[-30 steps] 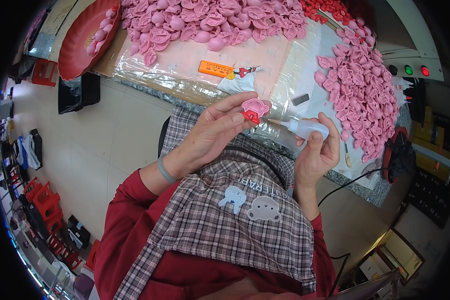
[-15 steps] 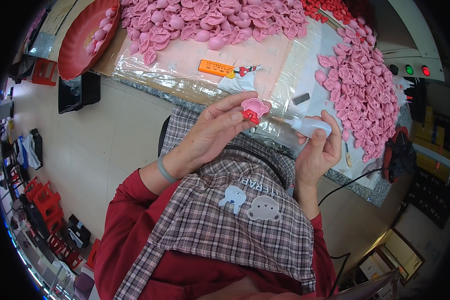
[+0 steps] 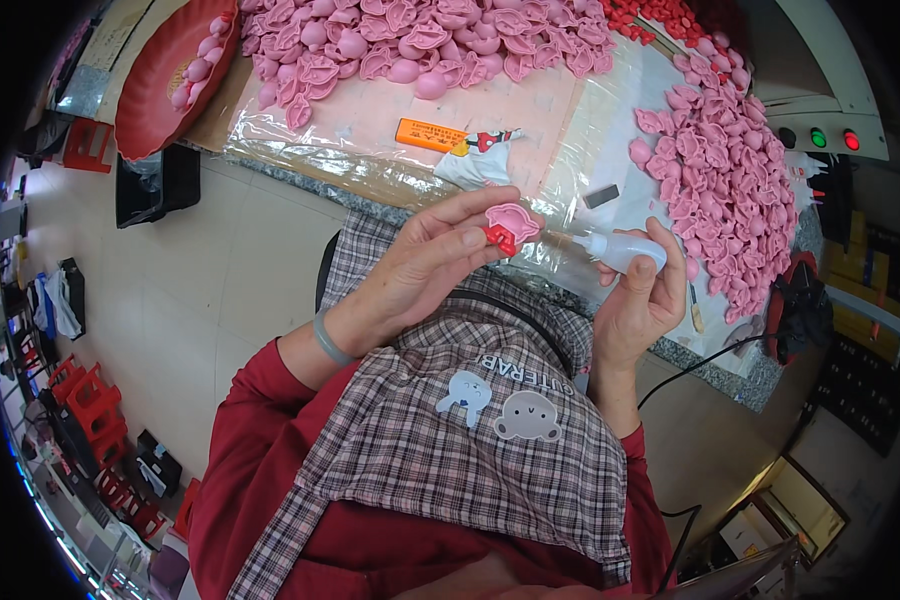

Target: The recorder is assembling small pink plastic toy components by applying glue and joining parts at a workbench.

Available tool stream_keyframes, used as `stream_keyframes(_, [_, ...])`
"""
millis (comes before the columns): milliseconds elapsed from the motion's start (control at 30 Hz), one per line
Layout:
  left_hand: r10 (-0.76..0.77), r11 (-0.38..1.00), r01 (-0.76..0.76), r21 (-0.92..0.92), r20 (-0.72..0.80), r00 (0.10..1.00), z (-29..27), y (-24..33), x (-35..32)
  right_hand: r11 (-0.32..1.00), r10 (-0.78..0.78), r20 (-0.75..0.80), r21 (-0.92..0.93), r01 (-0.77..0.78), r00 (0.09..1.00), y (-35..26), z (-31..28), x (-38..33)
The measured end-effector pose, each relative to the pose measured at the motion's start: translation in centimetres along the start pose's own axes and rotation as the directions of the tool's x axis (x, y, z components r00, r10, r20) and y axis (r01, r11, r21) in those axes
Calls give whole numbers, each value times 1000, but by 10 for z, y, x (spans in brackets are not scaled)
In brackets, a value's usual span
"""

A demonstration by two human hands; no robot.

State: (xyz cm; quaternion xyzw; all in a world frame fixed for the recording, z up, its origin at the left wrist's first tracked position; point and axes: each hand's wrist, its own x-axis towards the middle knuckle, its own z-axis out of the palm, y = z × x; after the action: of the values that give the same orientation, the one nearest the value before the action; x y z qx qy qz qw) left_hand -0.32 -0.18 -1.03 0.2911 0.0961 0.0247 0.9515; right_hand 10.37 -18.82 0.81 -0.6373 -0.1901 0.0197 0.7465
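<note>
Head view: both hands closed on work. Pink-and-red piece (image 3: pixel 511 228) is pinched between thumb and fingers of left hand (image 3: pixel 440 243), held by the desk's (image 3: pixel 720 380) near edge. Squeeze bottle (image 3: pixel 625 251) is gripped in right hand (image 3: pixel 642 290), nozzle aimed left, just beside piece. Pink parts (image 3: pixel 715 190) are piled far and right.

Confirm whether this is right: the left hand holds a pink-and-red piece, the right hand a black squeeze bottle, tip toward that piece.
The colour is wrong: in the head view, the squeeze bottle in the right hand is whitish, not black. The rest stands: its tip is toward the pink-and-red piece in the left hand.
</note>
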Motion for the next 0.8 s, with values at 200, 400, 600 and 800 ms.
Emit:
stream_keyframes(200, [-28, 1000, 28, -8, -28, 999, -1, 1, -1, 1000, -2, 31, -27, 2, 1000, -6, -3, 3])
stream_keyframes(400, [-37, 999, 38, 15, -34, 999, 4, 5, -1, 999, 15, 73, -47, -12, 997, -7, -5, 0])
stream_keyframes(600, [-35, 998, 35, 49, -9, 999, 4, 6, 0, 1000, 21, 85, 9, -22, 996, -5, -7, -1])
stream_keyframes(800, [-38, 997, 37, 67, 14, 999, 2, 5, 1, 999, 22, 95, -29, -20, 995, -5, -8, 0])
